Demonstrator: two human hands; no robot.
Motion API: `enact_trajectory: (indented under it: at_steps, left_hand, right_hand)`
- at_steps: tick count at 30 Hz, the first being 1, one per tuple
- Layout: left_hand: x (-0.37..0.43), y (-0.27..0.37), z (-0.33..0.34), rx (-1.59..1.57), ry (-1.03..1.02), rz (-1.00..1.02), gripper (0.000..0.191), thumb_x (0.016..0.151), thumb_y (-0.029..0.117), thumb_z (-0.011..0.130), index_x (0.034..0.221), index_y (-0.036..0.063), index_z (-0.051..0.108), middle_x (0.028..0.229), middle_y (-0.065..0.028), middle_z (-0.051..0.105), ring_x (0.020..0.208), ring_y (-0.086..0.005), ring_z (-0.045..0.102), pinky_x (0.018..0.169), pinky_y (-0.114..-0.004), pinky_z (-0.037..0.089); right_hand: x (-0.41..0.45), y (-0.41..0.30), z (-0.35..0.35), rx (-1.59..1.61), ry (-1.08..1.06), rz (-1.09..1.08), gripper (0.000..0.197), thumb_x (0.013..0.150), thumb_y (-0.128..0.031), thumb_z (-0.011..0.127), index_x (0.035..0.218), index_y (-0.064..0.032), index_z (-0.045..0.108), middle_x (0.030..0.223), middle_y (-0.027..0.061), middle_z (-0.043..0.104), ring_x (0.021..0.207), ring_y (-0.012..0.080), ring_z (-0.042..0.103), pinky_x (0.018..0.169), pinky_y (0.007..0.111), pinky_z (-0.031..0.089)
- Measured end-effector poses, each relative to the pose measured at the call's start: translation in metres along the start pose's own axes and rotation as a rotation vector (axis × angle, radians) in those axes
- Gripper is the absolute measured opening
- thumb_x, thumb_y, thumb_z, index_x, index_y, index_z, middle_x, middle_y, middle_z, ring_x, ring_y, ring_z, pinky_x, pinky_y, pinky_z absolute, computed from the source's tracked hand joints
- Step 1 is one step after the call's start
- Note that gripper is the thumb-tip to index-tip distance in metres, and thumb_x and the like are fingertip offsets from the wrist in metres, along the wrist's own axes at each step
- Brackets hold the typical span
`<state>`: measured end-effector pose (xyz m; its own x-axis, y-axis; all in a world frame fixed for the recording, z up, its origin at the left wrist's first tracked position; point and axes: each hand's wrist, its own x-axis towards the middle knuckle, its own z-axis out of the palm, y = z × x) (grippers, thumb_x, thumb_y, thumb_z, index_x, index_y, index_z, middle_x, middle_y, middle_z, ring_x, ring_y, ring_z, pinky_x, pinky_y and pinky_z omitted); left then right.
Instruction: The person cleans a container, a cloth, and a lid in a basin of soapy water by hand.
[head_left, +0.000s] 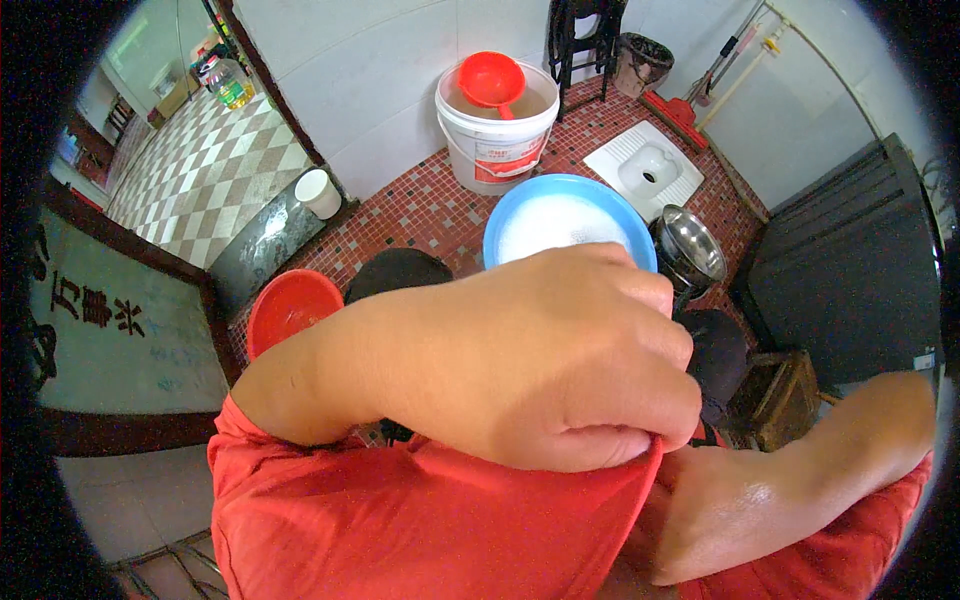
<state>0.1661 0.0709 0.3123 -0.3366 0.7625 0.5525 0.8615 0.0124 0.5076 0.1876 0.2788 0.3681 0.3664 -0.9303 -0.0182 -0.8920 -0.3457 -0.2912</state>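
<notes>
My left hand (600, 360) is large in the middle of the head view, its fingers curled shut on the stretched fabric of a red shirt (450, 525). My right forearm (765, 495) bends in from the lower right, and its hand is hidden behind the shirt and my left hand. Just beyond my left knuckles is a blue basin (517, 199) of white suds, partly covered by that hand. A red basin (289, 300) shows above my left forearm. To the right of the blue basin, a shiny metal pot or bowl (694, 240) sits on or in a dark pot.
A white bucket (487, 150) holds cloudy water and a red dipper (491, 79). Behind the basin lies a white squat toilet (630, 157). A white tub (318, 193) stands by the raised doorway sill. A wooden stool (776, 397) and a dark panel (847, 262) are at right.
</notes>
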Motion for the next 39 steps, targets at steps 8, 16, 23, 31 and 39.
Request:
enact_trajectory:
  at_steps: [8, 16, 23, 31, 39]
  left_hand:
    - [-0.011, 0.009, 0.01, 0.043, -0.077, -0.072, 0.018, 0.077, 0.022, 0.061, 0.094, 0.0143, 0.062, 0.09, -0.0003, 0.059, 0.083, -0.022, 0.053, 0.074, -0.037, 0.042]
    - [-0.025, 0.056, -0.001, -0.672, -0.436, 0.054, 0.023, 0.08, 0.016, 0.064, 0.098, 0.0015, 0.067, 0.097, -0.0082, 0.064, 0.084, -0.0255, 0.059, 0.08, -0.042, 0.046]
    - [-0.067, 0.017, -0.021, -0.592, 0.297, -0.359, 0.019, 0.09, 0.012, 0.052, 0.095, -0.0037, 0.062, 0.09, -0.0133, 0.064, 0.08, -0.0216, 0.061, 0.071, -0.032, 0.048]
    - [-0.063, -0.076, -0.011, -0.518, 0.498, -0.933, 0.022, 0.088, 0.02, 0.057, 0.096, -0.0001, 0.06, 0.088, -0.0076, 0.063, 0.081, -0.0152, 0.059, 0.074, -0.028, 0.047]
    - [-0.088, -0.096, 0.007, -0.138, 0.125, -0.99, 0.022, 0.088, 0.017, 0.058, 0.103, 0.0008, 0.06, 0.093, -0.0075, 0.065, 0.088, -0.0154, 0.061, 0.077, -0.029, 0.049]
  right_hand:
    - [-0.003, 0.006, -0.004, 0.134, -0.117, 0.031, 0.017, 0.074, -0.024, 0.057, 0.062, -0.0148, 0.051, 0.063, -0.006, 0.041, 0.055, 0.0112, 0.041, 0.052, 0.025, 0.034]
    - [-0.082, 0.011, -0.028, 0.441, 0.218, 0.358, 0.024, 0.082, -0.02, 0.062, 0.097, -0.0011, 0.062, 0.092, 0.0137, 0.058, 0.068, 0.0185, 0.056, 0.056, 0.031, 0.045]
    - [-0.091, 0.037, 0.047, 0.655, 0.259, 0.137, 0.032, 0.088, -0.019, 0.059, 0.116, -0.0045, 0.059, 0.114, 0.0183, 0.056, 0.092, 0.0347, 0.058, 0.077, 0.042, 0.045]
    - [-0.134, 0.083, 0.068, 1.014, 0.588, 0.649, 0.026, 0.087, -0.021, 0.06, 0.102, -0.0002, 0.066, 0.101, 0.0116, 0.066, 0.092, 0.0226, 0.061, 0.082, 0.035, 0.047]
    - [-0.122, 0.083, 0.066, 0.938, 0.645, 0.478, 0.017, 0.082, -0.013, 0.065, 0.095, -0.0016, 0.067, 0.087, 0.0108, 0.067, 0.078, 0.0256, 0.063, 0.071, 0.033, 0.049]
